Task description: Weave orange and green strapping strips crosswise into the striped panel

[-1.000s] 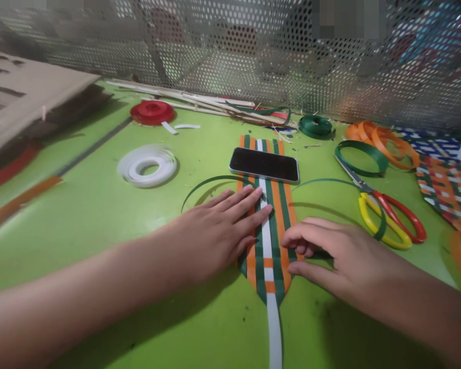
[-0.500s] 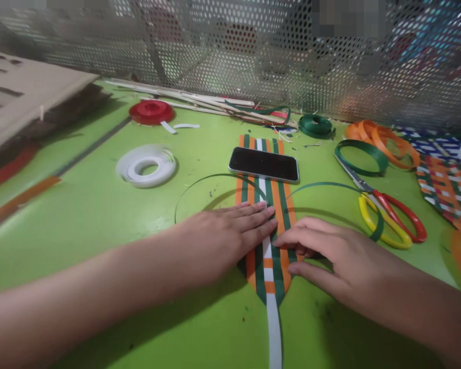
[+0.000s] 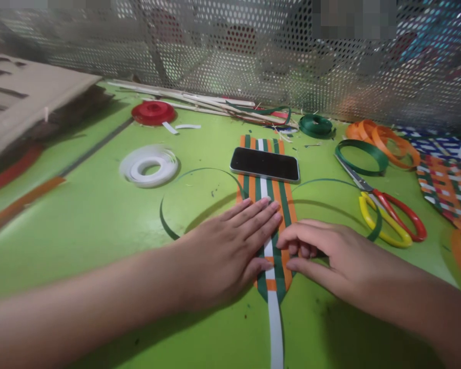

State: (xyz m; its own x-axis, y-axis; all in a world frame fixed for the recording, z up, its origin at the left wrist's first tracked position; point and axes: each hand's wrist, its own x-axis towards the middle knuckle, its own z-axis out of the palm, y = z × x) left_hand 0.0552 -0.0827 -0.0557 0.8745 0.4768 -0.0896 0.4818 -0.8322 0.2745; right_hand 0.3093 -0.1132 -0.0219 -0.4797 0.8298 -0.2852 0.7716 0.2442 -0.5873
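Observation:
A band of orange, green and white strips (image 3: 269,192) lies lengthwise on the green table, woven at its near end. A black phone (image 3: 265,164) rests across its far part. My left hand (image 3: 230,246) lies flat on the left side of the weave, fingers stretched out. My right hand (image 3: 330,253) sits at the right edge, fingers curled and pinching at a strip there. A thin green strip (image 3: 192,177) arcs out to the left of the band and another to the right (image 3: 330,182).
Scissors (image 3: 384,205) with red and yellow handles lie right of the band. Coils of white (image 3: 149,165), red (image 3: 152,113), green (image 3: 315,125) and orange (image 3: 384,138) strip sit around. A woven mat (image 3: 451,189) is at far right, a perforated metal screen (image 3: 230,61) behind.
My left hand slid rightward and farther over the weave. The green strip's loop on the left grew wider and swung out. My right hand stayed at the right edge.

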